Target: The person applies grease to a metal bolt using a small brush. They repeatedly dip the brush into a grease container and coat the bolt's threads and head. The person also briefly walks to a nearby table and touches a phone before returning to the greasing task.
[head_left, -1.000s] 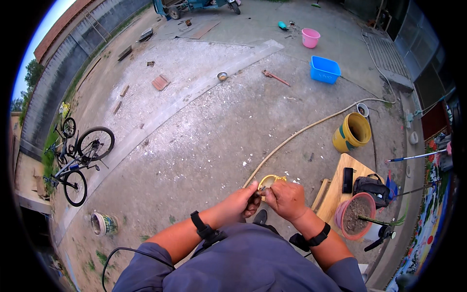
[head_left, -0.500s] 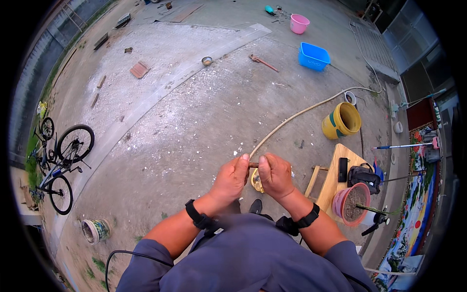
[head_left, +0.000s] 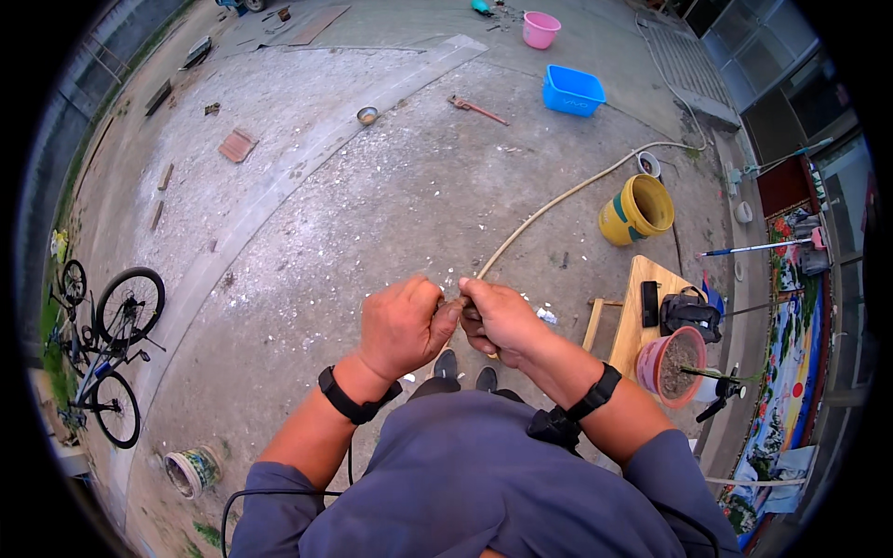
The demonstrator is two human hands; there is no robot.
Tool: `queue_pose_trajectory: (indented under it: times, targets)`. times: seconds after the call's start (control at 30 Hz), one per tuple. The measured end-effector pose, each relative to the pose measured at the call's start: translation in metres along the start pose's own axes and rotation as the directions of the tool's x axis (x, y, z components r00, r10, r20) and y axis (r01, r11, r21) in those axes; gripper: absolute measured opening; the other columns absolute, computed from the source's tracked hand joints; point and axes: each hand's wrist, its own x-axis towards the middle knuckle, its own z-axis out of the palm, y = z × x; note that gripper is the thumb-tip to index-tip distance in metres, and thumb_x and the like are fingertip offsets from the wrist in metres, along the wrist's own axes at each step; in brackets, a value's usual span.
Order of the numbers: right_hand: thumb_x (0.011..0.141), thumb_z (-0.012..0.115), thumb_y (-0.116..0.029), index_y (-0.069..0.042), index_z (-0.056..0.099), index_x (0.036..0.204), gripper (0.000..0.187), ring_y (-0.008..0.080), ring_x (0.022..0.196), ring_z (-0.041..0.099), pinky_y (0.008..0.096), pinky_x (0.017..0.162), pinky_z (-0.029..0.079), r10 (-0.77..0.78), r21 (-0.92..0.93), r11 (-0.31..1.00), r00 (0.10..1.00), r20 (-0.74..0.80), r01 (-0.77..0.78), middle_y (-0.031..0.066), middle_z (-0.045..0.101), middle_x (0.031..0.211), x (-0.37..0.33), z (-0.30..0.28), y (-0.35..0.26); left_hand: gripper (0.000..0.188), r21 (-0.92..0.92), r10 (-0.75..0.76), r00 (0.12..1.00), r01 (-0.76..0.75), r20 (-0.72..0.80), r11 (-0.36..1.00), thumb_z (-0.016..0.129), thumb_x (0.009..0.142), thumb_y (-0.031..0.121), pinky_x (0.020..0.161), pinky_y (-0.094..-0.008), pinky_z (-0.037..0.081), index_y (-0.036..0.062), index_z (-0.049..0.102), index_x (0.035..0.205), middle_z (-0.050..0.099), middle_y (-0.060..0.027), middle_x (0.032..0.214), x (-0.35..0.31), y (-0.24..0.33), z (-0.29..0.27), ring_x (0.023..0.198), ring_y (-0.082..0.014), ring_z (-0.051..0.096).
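My left hand (head_left: 402,325) and my right hand (head_left: 504,321) are closed and meet in front of my body, above my shoes. Between the thumbs and fingers a small bit of a short brown rod-like piece (head_left: 462,301) shows; the fingers hide most of it. Both hands grip it, one from each side. A pale hose (head_left: 530,220) runs across the ground to just behind my right hand; whether the hands touch it I cannot tell.
On the right a wooden bench (head_left: 629,321) bears a black phone (head_left: 649,304), a dark bag (head_left: 690,313) and a pink pot (head_left: 672,367). Beyond stand a yellow bucket (head_left: 637,211) and a blue tub (head_left: 572,90). A pipe wrench (head_left: 479,110) lies ahead; a bicycle (head_left: 116,358) is at left.
Both hands have shifted left, and the left hand has turned so its back faces up more. Less of the brown piece shows. The whole view has swung slightly.
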Motion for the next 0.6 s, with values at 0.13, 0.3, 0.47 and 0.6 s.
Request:
queue_pose_trajectory:
  times: [0.13,0.3,0.47,0.6]
  targets:
    - [0.103,0.047,-0.031,-0.003,0.054,0.075,0.040,0.0134,0.053,0.047,0.0307,0.049,0.037,-0.293,-0.253,0.926,0.956,-0.011,0.281,0.0033,0.049,0.060,-0.008,0.004,0.000,0.031,-0.087,-0.007,1.000,0.005,-0.025,0.996,0.063,0.094,0.027,0.049,-0.0409,0.042,0.0070,0.054,0.072,0.053,-0.0114,0.065,0.001,0.000,-0.001,0.055,-0.0317,0.055]
    - [0.102,0.048,-0.025,0.001,0.054,0.073,0.039,0.0274,0.055,0.050,0.0412,0.055,0.040,-0.690,-0.551,0.590,0.723,0.035,0.590,0.0158,0.048,0.061,-0.009,-0.004,0.002,0.028,-0.294,-0.169,0.978,0.127,-0.123,0.947,0.060,0.097,0.023,0.051,-0.0401,0.041,0.0046,0.057,0.076,0.051,-0.0129,0.063,-0.001,0.022,0.015,0.055,-0.0316,0.053]
    - [0.100,0.050,-0.022,0.001,0.056,0.073,0.035,0.0361,0.058,0.053,0.0440,0.056,0.042,-0.797,-0.657,0.412,0.599,0.076,0.632,0.0190,0.053,0.064,-0.024,-0.016,-0.006,0.031,-0.367,-0.265,0.963,0.227,-0.056,0.902,0.054,0.100,0.023,0.053,-0.0398,0.040,0.0019,0.056,0.078,0.049,-0.0144,0.063,0.003,0.042,0.023,0.056,-0.0322,0.050]
    - [0.097,0.053,-0.020,-0.001,0.057,0.073,0.031,0.0374,0.060,0.057,0.0449,0.057,0.044,-0.863,-0.710,0.250,0.483,0.145,0.659,0.0178,0.055,0.065,-0.029,-0.029,-0.011,0.040,-0.464,-0.366,0.929,0.346,0.050,0.815,0.043,0.105,0.031,0.052,-0.0320,0.037,0.0038,0.048,0.075,0.046,-0.0045,0.063,0.002,0.051,0.036,0.054,-0.0160,0.044]
